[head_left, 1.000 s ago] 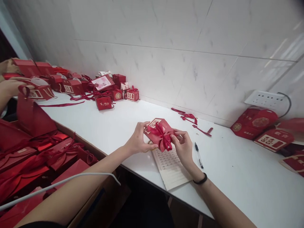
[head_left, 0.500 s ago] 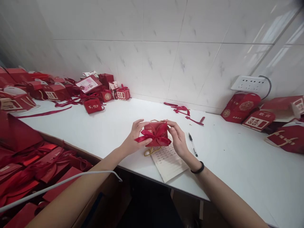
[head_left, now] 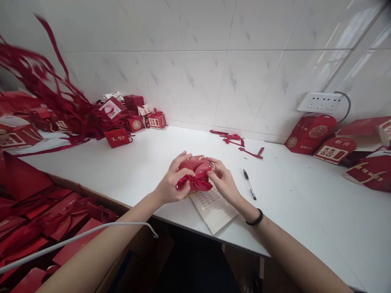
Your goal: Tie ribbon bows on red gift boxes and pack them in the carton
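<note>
A small red gift box (head_left: pixel 191 164) with a gold cord is held above the table's front part. Its dark red ribbon bow (head_left: pixel 202 184) faces me. My left hand (head_left: pixel 171 182) is closed around the box's left side, with thumb and forefinger at the bow's left loop. At the right side, my right hand (head_left: pixel 225 181) pinches the right part of the bow, its other fingers against the box edge. Below the box lies an open notebook (head_left: pixel 214 213) with handwriting, partly covered. A black-capped pen (head_left: pixel 249 185) rests to the right of my right hand.
Red boxes (head_left: pixel 117 137) crowd the back left, with a blurred bunch of red ribbons (head_left: pixel 71 103) above them. More boxes fill a carton (head_left: pixel 58 179) at lower left, crossed by a white rod (head_left: pixel 91 232). Ribbon pieces (head_left: pixel 233 139) and a power strip (head_left: pixel 319 101) are behind.
A bunch of red ribbons has come in at the upper left, over the boxes. The held box has tilted and shifted slightly left. My right fingers have closed on the bow's right side.
</note>
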{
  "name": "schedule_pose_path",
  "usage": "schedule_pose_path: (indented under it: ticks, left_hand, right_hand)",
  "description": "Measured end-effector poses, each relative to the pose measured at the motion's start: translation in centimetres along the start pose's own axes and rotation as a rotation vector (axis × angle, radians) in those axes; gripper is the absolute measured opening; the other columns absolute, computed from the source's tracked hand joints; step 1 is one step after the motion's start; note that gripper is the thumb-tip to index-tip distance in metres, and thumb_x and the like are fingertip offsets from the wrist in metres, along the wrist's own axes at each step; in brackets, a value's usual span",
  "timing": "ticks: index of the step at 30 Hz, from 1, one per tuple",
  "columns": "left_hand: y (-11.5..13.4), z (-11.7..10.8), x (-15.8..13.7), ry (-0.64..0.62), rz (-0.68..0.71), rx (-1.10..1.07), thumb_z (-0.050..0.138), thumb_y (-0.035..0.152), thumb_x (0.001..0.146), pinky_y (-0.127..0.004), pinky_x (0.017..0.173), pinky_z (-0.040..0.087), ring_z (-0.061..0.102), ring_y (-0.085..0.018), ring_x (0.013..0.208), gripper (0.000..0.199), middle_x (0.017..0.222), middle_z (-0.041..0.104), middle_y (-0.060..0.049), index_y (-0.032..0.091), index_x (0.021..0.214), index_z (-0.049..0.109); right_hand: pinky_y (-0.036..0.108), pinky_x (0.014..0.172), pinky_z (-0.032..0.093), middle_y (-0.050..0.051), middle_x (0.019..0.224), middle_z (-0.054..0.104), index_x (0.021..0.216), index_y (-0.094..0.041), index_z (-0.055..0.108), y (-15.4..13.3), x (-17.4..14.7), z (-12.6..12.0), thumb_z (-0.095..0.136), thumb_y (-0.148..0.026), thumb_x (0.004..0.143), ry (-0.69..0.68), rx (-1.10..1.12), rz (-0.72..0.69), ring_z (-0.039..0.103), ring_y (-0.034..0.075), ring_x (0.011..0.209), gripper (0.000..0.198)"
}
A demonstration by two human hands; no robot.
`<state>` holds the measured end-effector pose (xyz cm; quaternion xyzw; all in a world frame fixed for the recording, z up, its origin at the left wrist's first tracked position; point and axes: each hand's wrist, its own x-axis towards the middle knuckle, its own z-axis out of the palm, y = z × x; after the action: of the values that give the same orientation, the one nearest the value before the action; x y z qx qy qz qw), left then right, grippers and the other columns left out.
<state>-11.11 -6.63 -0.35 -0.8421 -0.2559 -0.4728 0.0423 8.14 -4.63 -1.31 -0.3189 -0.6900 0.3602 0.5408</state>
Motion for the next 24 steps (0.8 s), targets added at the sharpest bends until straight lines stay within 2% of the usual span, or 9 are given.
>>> schedule_pose_path:
  ticks: [4, 10, 15, 18, 24]
  left_hand:
    - [-0.39, 0.20, -0.02, -0.015, 0.038, 0.053, 0.065, 0.015, 0.073, -0.056, 0.106, 0.035, 0.038, -0.032, 0.128, 0.017, 0.129, 0.045, -0.013, 0.018, 0.088, 0.057]
    - [-0.77, 0.48, -0.07, 0.022, 0.050, 0.122, 0.064, 0.015, 0.078, -0.048, 0.095, 0.048, 0.046, -0.026, 0.119, 0.008, 0.120, 0.053, -0.010, 0.019, 0.085, 0.061]
    - [-0.89, 0.30, 0.04, 0.073, 0.068, 0.140, 0.064, 0.015, 0.079, -0.042, 0.092, 0.050, 0.051, -0.023, 0.113, 0.007, 0.114, 0.057, -0.010, 0.018, 0.083, 0.060]
    - [-0.76, 0.08, 0.11, 0.092, 0.008, 0.141, 0.063, 0.014, 0.080, -0.038, 0.089, 0.051, 0.054, -0.020, 0.107, 0.005, 0.110, 0.060, -0.008, 0.018, 0.082, 0.060]
    - [-0.07, -0.28, 0.36, 0.110, -0.209, 0.077, 0.061, 0.020, 0.082, -0.037, 0.088, 0.049, 0.056, -0.018, 0.100, 0.004, 0.104, 0.063, -0.006, 0.019, 0.078, 0.061]
  right_hand:
    - [0.040, 0.092, 0.043, 0.008, 0.119, 0.055, 0.061, -0.021, 0.048, 0.10, 0.07, -0.07, 0.057, -0.033, 0.080, 0.006, 0.024, 0.005, 0.049, 0.025, 0.114, 0.024]
    - [0.041, 0.094, 0.041, 0.007, 0.118, 0.056, 0.062, -0.021, 0.051, -0.10, 0.17, -0.12, 0.058, -0.037, 0.082, -0.004, 0.071, 0.031, 0.051, 0.025, 0.112, 0.026]
    - [0.042, 0.094, 0.042, 0.008, 0.119, 0.055, 0.060, -0.021, 0.051, -0.11, 0.12, -0.12, 0.059, -0.038, 0.081, -0.017, 0.084, 0.037, 0.048, 0.026, 0.116, 0.028]
    - [0.041, 0.096, 0.041, 0.007, 0.125, 0.052, 0.060, -0.021, 0.050, -0.01, 0.02, 0.04, 0.060, -0.039, 0.081, -0.057, 0.108, 0.028, 0.046, 0.025, 0.120, 0.029]
    - [0.040, 0.098, 0.041, 0.008, 0.129, 0.048, 0.061, -0.021, 0.051, -0.54, -0.08, 0.15, 0.062, -0.046, 0.081, -0.128, 0.149, 0.032, 0.044, 0.025, 0.122, 0.035]
